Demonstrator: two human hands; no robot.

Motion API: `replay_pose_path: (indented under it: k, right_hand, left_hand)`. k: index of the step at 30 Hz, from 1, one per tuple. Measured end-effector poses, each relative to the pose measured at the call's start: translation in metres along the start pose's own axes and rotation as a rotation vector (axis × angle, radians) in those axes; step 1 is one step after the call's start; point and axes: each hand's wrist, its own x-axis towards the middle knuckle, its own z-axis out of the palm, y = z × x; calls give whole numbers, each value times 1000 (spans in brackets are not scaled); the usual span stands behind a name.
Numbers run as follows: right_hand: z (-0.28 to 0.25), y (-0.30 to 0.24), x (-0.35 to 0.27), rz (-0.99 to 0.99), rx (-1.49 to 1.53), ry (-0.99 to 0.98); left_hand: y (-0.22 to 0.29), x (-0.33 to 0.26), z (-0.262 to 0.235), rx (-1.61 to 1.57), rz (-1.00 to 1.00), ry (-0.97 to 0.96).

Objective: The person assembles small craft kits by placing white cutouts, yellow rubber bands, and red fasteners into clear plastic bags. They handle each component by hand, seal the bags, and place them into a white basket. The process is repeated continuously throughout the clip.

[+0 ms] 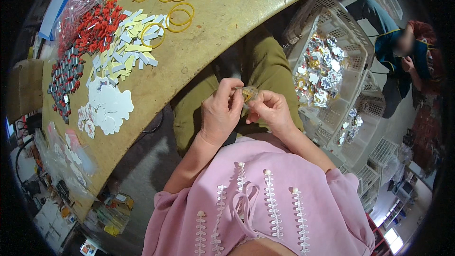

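Note:
Above my lap, my left hand [221, 114] and my right hand [274, 114] meet with closed fingers. Between their fingertips they pinch a small clear plastic packet [249, 94] with something yellowish in or on it; its details are partly hidden by the fingers. To the left on the table lie white flower-shaped cards [112, 109] and a heap of white and pale yellow paper strips [125, 47]. Beyond them are yellow rubber bands [181, 17], some loose and some in a pile.
Small red pieces [97, 26] and grey red-tipped pieces [66, 78] cover the table's [227, 14] left side, beside clear plastic bags [61, 156]. At my right stands a white plastic crate [351, 61] with many small filled packets [322, 66]. Another person [403, 57] sits beyond it.

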Motion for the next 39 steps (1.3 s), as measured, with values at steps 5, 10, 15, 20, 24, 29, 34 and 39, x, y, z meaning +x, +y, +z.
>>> replay_pose_path:
  k: [5, 10, 15, 20, 24, 29, 34, 39]
  right_hand:
    - [4, -10, -3, 84, 43, 19]
    - [9, 2, -3, -129, -67, -24]
    - [1, 5, -5, -289, -405, -27]
    - [-22, 2, 9, -230, -103, 150]
    - [-14, -12, 4, 237, 537, -336]
    - [-19, -7, 3, 85, 417, -210]
    - [-17, -15, 6, -372, -36, -232]
    - [-10, -22, 1, -491, -125, -236]
  left_hand:
    - [2, 0, -10, 208, 207, -71]
    - [8, -6, -10, 123, 68, -104]
    - [3, -3, -18, 40, -26, -217]
    - [5, -6, -20, -575, -224, -169]
    - [9, -5, -25, -808, -269, -195]
    - [7, 4, -38, -212, -2, -206]
    - [17, 5, -41, -26, 191, -205]
    - [24, 3, -41, 30, 318, -105]
